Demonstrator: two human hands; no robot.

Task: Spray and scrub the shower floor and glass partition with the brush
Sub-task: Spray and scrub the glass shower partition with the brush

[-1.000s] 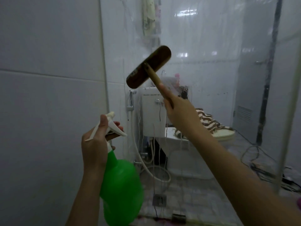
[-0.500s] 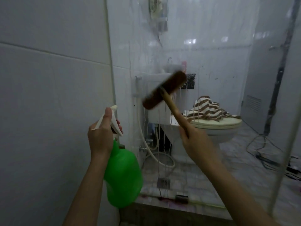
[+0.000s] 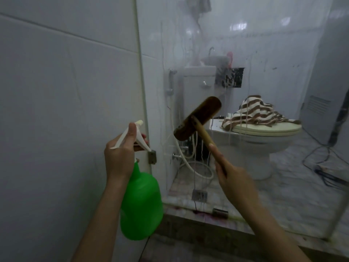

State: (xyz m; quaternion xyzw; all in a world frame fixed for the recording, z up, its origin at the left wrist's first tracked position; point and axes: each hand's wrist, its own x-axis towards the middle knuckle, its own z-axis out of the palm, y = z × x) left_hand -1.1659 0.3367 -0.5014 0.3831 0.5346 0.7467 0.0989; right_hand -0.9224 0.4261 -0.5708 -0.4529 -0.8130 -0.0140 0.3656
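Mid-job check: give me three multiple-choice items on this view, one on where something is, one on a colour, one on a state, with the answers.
1. Where does the striped towel lie?
A. on the closed toilet lid
B. on the shower floor
C. over the glass partition's top edge

2. What colour is the spray bottle body?
A. blue
B. green
C. white

3. What is the right hand doing?
A. hanging empty
B. pressing a sponge to the tile wall
C. gripping the handle of the brush

Answers:
1 A, the towel is heaped on the shut lid beyond the glass.
2 B, the body under the white trigger head, held by the left hand, is bright green.
3 C, its fingers wrap the wooden handle, the brush head raised toward the glass partition.
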